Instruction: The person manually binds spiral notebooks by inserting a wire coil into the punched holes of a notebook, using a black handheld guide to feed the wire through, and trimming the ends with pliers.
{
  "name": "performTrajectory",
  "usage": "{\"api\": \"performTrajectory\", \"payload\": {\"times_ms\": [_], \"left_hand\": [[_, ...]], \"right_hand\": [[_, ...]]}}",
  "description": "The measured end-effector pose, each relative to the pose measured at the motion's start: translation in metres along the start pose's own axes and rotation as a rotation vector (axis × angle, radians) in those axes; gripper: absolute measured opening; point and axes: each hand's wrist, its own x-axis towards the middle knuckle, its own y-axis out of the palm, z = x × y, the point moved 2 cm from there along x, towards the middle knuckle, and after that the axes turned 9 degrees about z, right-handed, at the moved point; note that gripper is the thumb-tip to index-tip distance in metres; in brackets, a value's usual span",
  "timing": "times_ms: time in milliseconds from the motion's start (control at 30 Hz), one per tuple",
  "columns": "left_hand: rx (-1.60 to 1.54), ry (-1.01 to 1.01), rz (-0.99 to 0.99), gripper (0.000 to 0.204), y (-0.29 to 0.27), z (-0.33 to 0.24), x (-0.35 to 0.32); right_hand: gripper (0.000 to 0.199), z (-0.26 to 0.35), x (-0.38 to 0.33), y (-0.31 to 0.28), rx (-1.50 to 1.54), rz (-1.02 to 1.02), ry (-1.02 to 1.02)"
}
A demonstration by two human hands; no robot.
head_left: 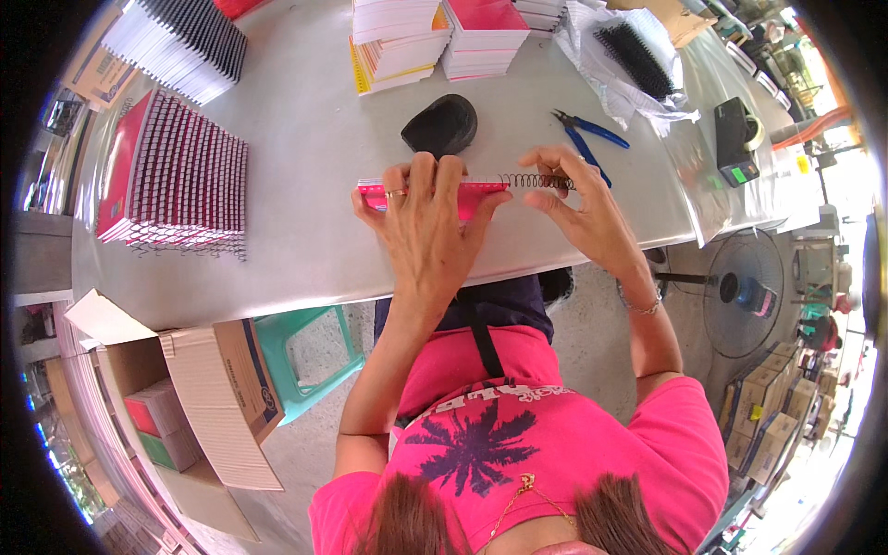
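Observation:
A small pink notebook (483,191) stands on its edge near the front of the table, its punched spine side up. My left hand (422,208) wraps over it, fingers on the far side and thumb at its right end. From that right end sticks out a dark spiral binding coil (529,180). My right hand (578,205) pinches the coil's outer part between thumb and fingers. How far the coil runs into the notebook is hidden behind my left hand. Just beyond the notebook lies a black rounded object (444,125). Blue-handled cutting pliers (594,132) rest beyond my right hand.
Bound notebooks (176,176) are piled at the left, with another stack (180,46) behind. Unbound page stacks (486,37) stand at the back. Black coils (638,60) lie on crumpled plastic. A tape dispenser (737,139) sits right. An open carton (217,388) and a fan (740,291) flank me.

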Motion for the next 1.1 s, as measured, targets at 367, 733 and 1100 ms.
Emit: {"api": "performTrajectory", "payload": {"times_ms": [367,733,1100], "left_hand": [[-0.222,-0.033,-0.096,0.041,-0.003,0.008,-0.009],[-0.599,-0.120,-0.116,0.055,0.005,0.029,-0.018],[-0.554,0.007,-0.064,0.070,-0.021,0.084,-0.015]], "right_hand": [[0.015,0.017,0.007,0.015,-0.230,-0.140,-0.030],[0.022,0.028,0.013,0.023,-0.445,-0.073,-0.171],[0.049,-0.023,0.099,0.057,-0.449,-0.045,-0.259]]}}
